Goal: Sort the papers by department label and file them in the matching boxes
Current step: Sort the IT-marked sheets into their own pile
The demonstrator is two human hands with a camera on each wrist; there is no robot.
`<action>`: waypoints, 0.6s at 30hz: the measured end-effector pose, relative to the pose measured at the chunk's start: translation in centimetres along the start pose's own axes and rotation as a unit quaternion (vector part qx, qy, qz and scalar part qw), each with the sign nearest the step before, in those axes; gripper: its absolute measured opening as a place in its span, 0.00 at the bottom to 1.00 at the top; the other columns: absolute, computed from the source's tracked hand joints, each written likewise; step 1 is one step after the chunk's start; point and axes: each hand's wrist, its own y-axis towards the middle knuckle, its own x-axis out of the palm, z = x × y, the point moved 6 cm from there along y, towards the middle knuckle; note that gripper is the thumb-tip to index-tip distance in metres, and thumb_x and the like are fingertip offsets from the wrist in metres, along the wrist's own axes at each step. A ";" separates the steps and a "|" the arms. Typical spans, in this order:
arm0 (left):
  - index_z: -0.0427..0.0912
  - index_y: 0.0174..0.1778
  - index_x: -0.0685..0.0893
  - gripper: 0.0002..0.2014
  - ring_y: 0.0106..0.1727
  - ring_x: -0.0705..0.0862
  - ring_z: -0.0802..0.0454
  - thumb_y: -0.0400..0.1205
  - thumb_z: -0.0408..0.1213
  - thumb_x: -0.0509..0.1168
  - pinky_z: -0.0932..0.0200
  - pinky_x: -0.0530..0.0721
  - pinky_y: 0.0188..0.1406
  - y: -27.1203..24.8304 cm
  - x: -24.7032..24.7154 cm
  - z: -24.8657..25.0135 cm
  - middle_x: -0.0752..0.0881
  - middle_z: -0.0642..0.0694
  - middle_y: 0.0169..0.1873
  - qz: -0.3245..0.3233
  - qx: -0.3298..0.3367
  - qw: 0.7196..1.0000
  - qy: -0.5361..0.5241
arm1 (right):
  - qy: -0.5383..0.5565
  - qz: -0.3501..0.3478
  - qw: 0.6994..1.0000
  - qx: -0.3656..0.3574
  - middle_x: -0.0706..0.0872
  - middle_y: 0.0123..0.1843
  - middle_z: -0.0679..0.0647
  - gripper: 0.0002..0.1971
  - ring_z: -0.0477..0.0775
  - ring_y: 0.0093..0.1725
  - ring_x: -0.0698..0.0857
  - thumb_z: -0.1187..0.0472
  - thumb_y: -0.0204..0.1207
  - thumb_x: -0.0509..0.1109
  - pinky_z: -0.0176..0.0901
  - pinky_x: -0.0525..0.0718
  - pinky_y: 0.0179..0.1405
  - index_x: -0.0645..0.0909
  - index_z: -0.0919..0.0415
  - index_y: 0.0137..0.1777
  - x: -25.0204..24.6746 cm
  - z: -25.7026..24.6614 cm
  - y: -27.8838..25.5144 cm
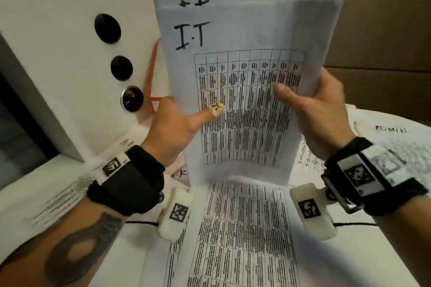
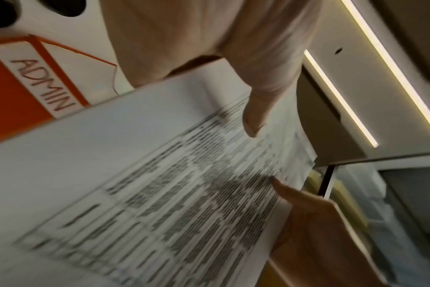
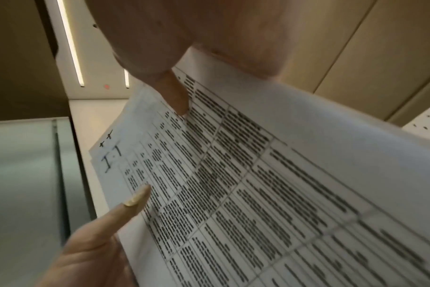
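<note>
White "I.T" sheet (image 1: 245, 91) upright, frame centre.
L hand (image 1: 172, 128) & R hand (image 1: 312, 109) pinch its edges, thumbs in front.

The upright I.T sheet (image 1: 245, 91) stands between both hands, above table papers (image 1: 242, 235), the ADMIN box (image 2: 17, 93) to its left.

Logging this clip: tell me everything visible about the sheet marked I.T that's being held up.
The I.T sheet is white printer paper, handwritten "I.T" at its top left above a printed grid table of dense text. It stands nearly upright, slightly bowed, with another sheet's edge showing behind it. The left hand pinches its left edge, the right hand its right edge, thumbs on the front. Its bottom edge meets more printed papers lying flat.
</note>
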 end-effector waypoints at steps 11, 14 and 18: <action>0.62 0.58 0.92 0.19 0.66 0.91 0.42 0.75 0.36 0.83 0.29 0.86 0.70 -1.0 -0.6 -2.2 0.93 0.44 0.60 -0.028 -0.042 0.999 -0.014 | -0.004 -0.002 0.997 0.075 0.94 0.57 0.54 0.14 0.55 0.56 0.94 0.68 0.77 0.79 0.63 0.91 0.62 0.86 0.58 0.61 -0.9 2.4 -1.3; 0.64 0.60 0.92 0.23 0.69 0.90 0.40 0.76 0.32 0.82 0.29 0.84 0.73 -1.5 -0.4 -2.8 0.93 0.46 0.64 -0.035 -0.045 0.998 -0.028 | -0.003 -0.008 0.998 0.067 0.95 0.57 0.52 0.13 0.54 0.57 0.94 0.69 0.78 0.78 0.61 0.91 0.62 0.87 0.54 0.58 -0.9 2.7 -1.7; 0.52 0.54 0.94 0.16 0.65 0.92 0.44 0.72 0.35 0.79 0.33 0.86 0.73 -0.6 -0.8 -2.2 0.95 0.46 0.60 0.020 -0.040 0.998 -0.038 | 0.019 -0.014 0.999 0.043 0.93 0.60 0.53 0.14 0.54 0.58 0.93 0.68 0.78 0.78 0.52 0.92 0.57 0.85 0.55 0.61 -0.8 1.5 -1.0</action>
